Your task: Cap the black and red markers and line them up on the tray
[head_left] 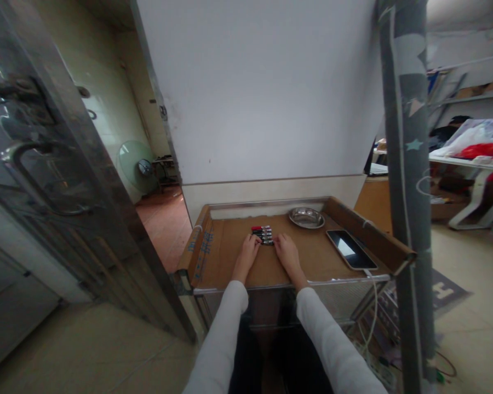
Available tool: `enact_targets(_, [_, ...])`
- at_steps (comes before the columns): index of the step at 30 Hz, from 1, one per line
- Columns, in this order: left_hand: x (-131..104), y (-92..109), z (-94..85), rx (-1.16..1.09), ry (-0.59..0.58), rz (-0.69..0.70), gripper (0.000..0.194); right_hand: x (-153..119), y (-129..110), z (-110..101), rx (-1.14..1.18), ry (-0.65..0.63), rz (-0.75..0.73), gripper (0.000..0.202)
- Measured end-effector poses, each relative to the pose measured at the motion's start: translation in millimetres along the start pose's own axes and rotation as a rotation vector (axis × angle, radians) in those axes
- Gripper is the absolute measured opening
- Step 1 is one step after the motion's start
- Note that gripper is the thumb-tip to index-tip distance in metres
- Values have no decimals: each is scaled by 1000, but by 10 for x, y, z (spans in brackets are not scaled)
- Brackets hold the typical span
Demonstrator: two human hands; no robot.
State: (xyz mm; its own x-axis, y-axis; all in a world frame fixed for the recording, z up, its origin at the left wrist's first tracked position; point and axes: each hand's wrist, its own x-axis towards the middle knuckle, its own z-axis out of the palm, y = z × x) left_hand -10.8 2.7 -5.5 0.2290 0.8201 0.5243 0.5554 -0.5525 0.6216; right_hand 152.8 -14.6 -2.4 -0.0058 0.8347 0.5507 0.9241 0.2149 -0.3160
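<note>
Several markers (pixel 262 233) lie side by side in a stack of rows on the cardboard-lined table (pixel 225 262); the farthest one is red, the others look dark with pale bands. My left hand (pixel 250 251) rests at the left ends of the nearest markers, its fingers bent together. At their right ends is my right hand (pixel 286 253), also with curled fingertips against the nearest marker. Whether either hand grips a marker or only touches it is too small to tell.
A round metal dish (pixel 307 218) sits at the back right of the table. A tablet (pixel 351 250) with a white cable lies farther right. Raised cardboard edges (pixel 370 235) border the sides. A wrapped pole (pixel 413 164) stands at the right.
</note>
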Motion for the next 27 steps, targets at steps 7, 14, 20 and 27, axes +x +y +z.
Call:
enact_targets(7, [-6,4,-129,468,298,-338,28,-4,209,-10,-149,-9,177,25])
enact_targets(14, [-51,19,-93,655,255,-428,35,-24,191,52,-213,-11,139,28])
enact_targets(20, [-55,63,-113,645,219,-424,35,-15,167,25,-229,-33,141,23])
enact_targets(27, [-60,58,-112,629,213,-395,36,-15,128,-3,-251,-43,132,21])
